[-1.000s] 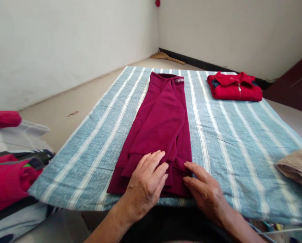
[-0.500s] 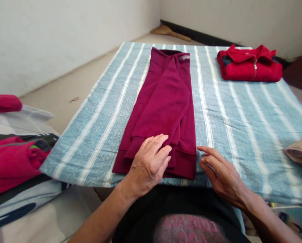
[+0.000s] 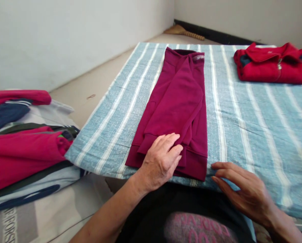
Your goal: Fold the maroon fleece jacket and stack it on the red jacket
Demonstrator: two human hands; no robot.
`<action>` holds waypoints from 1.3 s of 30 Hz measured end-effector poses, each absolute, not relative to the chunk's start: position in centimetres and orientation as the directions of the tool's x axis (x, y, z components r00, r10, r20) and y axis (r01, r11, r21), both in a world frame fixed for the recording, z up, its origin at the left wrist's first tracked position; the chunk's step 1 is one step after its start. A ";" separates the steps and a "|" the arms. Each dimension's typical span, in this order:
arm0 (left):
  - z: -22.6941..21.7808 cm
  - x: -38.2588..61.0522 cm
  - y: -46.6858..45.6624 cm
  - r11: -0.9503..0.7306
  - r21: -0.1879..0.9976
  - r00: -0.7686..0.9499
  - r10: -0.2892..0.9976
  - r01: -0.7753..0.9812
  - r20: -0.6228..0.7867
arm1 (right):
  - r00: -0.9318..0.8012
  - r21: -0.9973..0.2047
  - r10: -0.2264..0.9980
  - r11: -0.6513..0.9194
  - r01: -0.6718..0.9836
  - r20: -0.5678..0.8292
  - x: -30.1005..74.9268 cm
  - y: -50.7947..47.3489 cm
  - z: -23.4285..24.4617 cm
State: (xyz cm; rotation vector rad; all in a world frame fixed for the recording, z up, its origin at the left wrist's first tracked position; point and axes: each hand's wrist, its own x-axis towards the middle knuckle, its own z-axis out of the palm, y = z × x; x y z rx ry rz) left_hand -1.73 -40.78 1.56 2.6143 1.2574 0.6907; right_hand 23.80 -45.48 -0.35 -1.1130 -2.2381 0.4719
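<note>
A maroon sweatshirt (image 3: 177, 104) lies folded into a long narrow strip on a blue-and-white striped cloth (image 3: 249, 118). My left hand (image 3: 161, 160) rests flat on its near hem, fingers stretched out over the folded sleeve cuffs. My right hand (image 3: 242, 189) hovers just right of the hem's corner, over the cloth's near edge, with its fingers loosely extended and nothing in them.
A folded red zip jacket (image 3: 272, 64) sits at the cloth's far right. To my left lies a pile of red, navy and white clothes (image 3: 21, 152). A broom head (image 3: 183, 32) rests on the floor by the far wall.
My right hand has come off the sweatshirt's hem and moved right and toward me. My left hand has stayed pressed on the hem. The view has shifted left.
</note>
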 end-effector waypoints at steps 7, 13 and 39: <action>1.8 -2.1 -41.0 -0.647 0.405 0.499 0.760 0.646 0.417 | -0.369 -0.474 0.780 0.609 0.636 0.506 21.8 -44.8 0.3; 2.4 -3.1 -41.7 -0.645 0.419 0.455 0.756 0.639 0.470 | -0.338 -0.484 0.759 0.627 0.611 0.556 20.7 -43.9 0.6; 2.7 -6.4 -43.8 -0.644 0.194 0.585 0.758 0.740 0.289 | -0.715 -0.251 0.610 0.792 0.557 0.341 16.4 -42.8 -0.7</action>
